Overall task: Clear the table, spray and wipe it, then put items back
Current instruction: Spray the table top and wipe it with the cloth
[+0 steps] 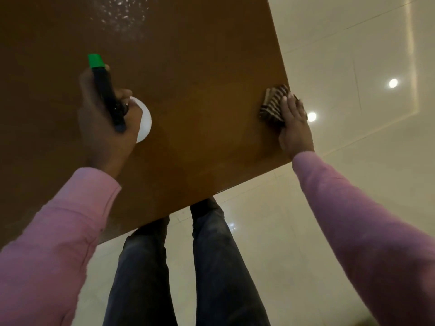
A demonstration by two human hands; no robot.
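Spray bottle (108, 97): white rounded body, black head, green nozzle tip. It is held above the table (200, 114), at about 9 o'clock of centre, and is grasped by the left hand (103, 132) with fingers wrapped round the black head. The head's long axis runs 5 to 11 o'clock, nozzle pointed toward 11. The white body is seen end-on below the hand.

Droplets (120, 15) are seen on the brown tabletop at 12 o'clock.

Cloth (273, 104): dark and light stripes, folded, lying at the table's 3 o'clock edge. It is pressed flat by the right hand (295, 128), fingers extended, not clenched.
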